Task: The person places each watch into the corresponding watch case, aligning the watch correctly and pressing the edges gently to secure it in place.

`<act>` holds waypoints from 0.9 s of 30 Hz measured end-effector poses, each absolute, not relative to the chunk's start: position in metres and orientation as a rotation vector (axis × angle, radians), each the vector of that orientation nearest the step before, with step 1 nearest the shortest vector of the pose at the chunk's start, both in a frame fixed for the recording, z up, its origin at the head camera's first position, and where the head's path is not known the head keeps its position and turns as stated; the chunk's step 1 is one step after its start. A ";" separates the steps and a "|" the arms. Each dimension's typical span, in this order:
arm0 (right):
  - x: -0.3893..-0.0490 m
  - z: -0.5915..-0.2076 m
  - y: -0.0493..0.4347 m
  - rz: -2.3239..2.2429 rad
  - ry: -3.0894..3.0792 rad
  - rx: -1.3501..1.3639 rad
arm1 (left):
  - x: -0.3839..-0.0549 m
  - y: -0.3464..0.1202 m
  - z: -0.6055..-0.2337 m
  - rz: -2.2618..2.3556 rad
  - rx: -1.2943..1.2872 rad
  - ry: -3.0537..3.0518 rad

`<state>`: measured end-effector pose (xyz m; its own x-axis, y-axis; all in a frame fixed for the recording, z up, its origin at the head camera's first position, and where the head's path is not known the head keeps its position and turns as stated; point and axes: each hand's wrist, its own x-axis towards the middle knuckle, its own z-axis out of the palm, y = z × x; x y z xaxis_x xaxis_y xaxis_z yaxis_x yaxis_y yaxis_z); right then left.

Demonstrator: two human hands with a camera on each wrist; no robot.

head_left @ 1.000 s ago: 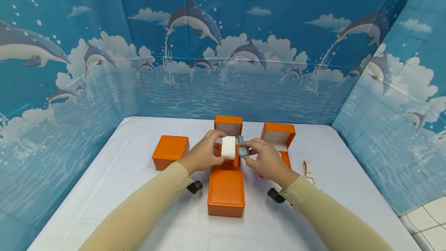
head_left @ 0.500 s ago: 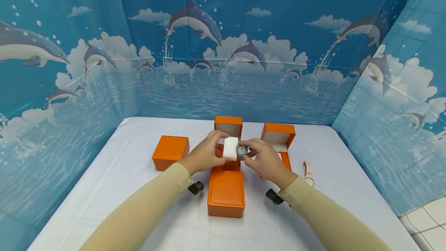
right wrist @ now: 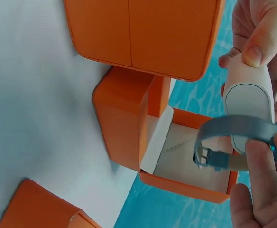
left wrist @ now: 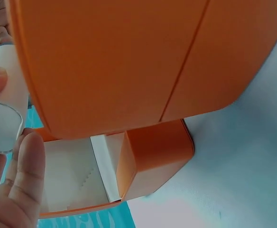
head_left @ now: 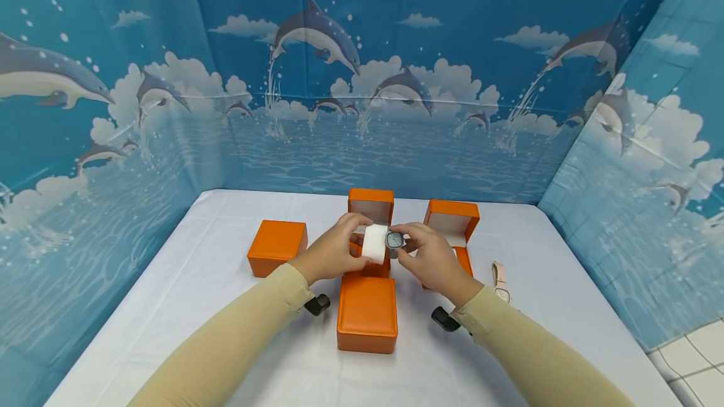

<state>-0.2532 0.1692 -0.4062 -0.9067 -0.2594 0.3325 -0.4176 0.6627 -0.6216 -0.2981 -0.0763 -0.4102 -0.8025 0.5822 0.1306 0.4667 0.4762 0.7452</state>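
My left hand grips a white watch cushion between thumb and fingers, above the open orange watch box in the middle. Close beside it on the right, my right hand pinches a watch with a square-cornered case. In the right wrist view, its grey-blue strap curves in a loop across the end of the cushion, buckle hanging at the loop's left. Whether the strap is around the cushion I cannot tell. Part of the cushion shows at the left wrist view's edge.
One lidded orange box stands in front of the open one, another to the left. A second open box stands at the right, partly behind my right hand. A pink-strapped watch lies on the white tablecloth.
The cushion has shifted slightly right and tilted towards the watch. The strap end that stood up above the watch case no longer shows there; grey strap now shows below the case.
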 end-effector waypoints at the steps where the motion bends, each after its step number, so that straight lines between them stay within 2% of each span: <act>1: -0.253 -0.406 0.169 1.076 -2.667 0.542 | -0.298 -0.076 -0.410 1.233 0.925 2.571; 27: -0.255 -0.400 0.169 1.330 -2.750 0.514 | -0.297 -0.072 -0.411 1.333 0.895 2.592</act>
